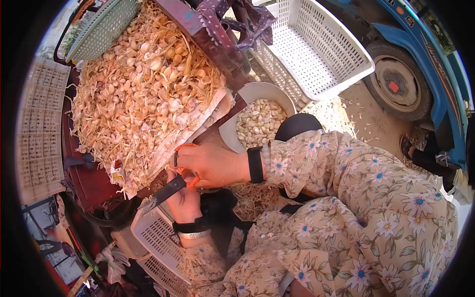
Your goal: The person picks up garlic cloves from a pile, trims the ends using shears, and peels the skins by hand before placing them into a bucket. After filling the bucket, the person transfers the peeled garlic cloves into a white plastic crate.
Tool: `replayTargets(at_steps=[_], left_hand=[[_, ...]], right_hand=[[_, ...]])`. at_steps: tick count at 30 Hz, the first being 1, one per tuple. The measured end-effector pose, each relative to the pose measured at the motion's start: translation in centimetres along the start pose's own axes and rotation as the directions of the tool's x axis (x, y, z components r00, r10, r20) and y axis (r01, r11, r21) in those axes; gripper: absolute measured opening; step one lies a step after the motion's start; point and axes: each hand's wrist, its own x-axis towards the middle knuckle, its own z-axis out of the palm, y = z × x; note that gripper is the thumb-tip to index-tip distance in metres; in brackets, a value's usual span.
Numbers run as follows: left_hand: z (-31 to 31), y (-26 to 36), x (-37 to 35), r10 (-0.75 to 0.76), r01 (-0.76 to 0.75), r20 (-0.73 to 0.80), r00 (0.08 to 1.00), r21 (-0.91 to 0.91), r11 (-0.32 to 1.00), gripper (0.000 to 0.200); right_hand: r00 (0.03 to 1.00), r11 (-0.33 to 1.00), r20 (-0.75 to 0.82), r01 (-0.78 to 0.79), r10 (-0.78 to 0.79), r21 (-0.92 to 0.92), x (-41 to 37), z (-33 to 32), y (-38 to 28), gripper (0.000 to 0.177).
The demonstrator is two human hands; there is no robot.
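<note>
Dusty ground (363, 111) stretches beyond the work spot, with a blue vehicle's wheel (398, 81) standing on it. Loose garlic (143, 74) lies heaped with its dry stalks on a dark red table (91, 185); a bowl (228, 123) of cleaner-looking cloves (260, 121) sits beside it, near a white crate (363, 69). The right hand (215, 163) is curled mostly closed around the orange handles of the scissors (170, 192), whose dark blades point away over the left hand (185, 205). That one looks partly closed, its fingers largely hidden, so whether it has hold of a clove I cannot tell. The step in hand looks like trimming, close by the heap's edge. The next move seems to call for a steady left hand, fingertips clear of the blades, and a short, controlled squeeze from the right.
</note>
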Motion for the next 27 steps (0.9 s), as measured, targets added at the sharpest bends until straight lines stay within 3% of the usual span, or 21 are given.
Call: replayTargets(at_steps=[2, 3, 4, 5, 8, 12, 15, 18, 21, 24, 27], left_hand=[[-0.5, 0.6, 0.3, 0.055, -0.055, -0.009, 0.998, -0.134, 0.989, 0.021], [-0.5, 1.0, 0.4, 0.083, -0.078, 0.016, 0.996, -0.226, 0.971, 0.020], [1.0, 1.3, -0.3, 0.241, -0.246, -0.072, 0.968, -0.071, 0.967, 0.018], [1.6, 1.5, -0.6, 0.319, -0.318, -0.050, 0.946, 0.025, 0.948, 0.018], [2.1, 2.2, -1.3, 0.478, -0.472, 0.045, 0.877, 0.258, 0.843, 0.018], [2.9, 1.6, -1.6, 0.531, -0.512, 0.029, 0.847, 0.312, 0.800, 0.017], [2.8, 1.6, -1.8, 0.525, -0.511, 0.062, 0.849, 0.347, 0.786, 0.015], [2.9, 1.7, -1.9, 0.524, -0.506, 0.060, 0.850, 0.370, 0.779, 0.015], [2.6, 1.9, -2.2, 0.522, -0.503, 0.064, 0.850, 0.394, 0.770, 0.014], [2.1, 2.5, -2.8, 0.510, -0.493, 0.087, 0.856, 0.433, 0.755, 0.013], [2.1, 3.6, -4.2, 0.486, -0.434, 0.061, 0.872, 0.555, 0.710, 0.010]], right_hand=[[0.989, 0.986, -0.062, -0.140, 0.135, -0.090, 0.4, -1.0, 0.5, 0.034], [0.978, 0.967, 0.002, -0.204, 0.207, -0.153, 0.5, -1.7, 0.3, 0.036], [0.957, 0.939, 0.058, -0.264, 0.283, -0.220, 0.5, -2.6, 0.0, 0.037], [0.928, 0.903, 0.105, -0.316, 0.359, -0.291, 0.4, -3.2, -0.1, 0.039], [0.907, 0.897, 0.169, -0.327, 0.387, -0.297, 0.0, -3.0, 0.0, 0.045], [0.890, 0.905, 0.215, -0.348, 0.401, -0.246, -0.2, -2.5, -0.1, 0.047], [0.821, 0.888, 0.341, -0.404, 0.458, -0.220, -0.2, -2.1, 0.2, 0.049], [0.881, 0.917, 0.279, -0.323, 0.381, -0.234, -0.5, -1.2, 0.7, 0.050], [0.854, 0.910, 0.320, -0.359, 0.410, -0.208, -0.5, -1.0, 0.3, 0.051], [0.863, 0.940, 0.373, -0.315, 0.341, -0.132, -0.8, -0.3, 0.9, 0.054], [0.860, 0.912, 0.315, -0.407, 0.400, -0.047, -0.9, 0.2, 1.1, 0.052]])
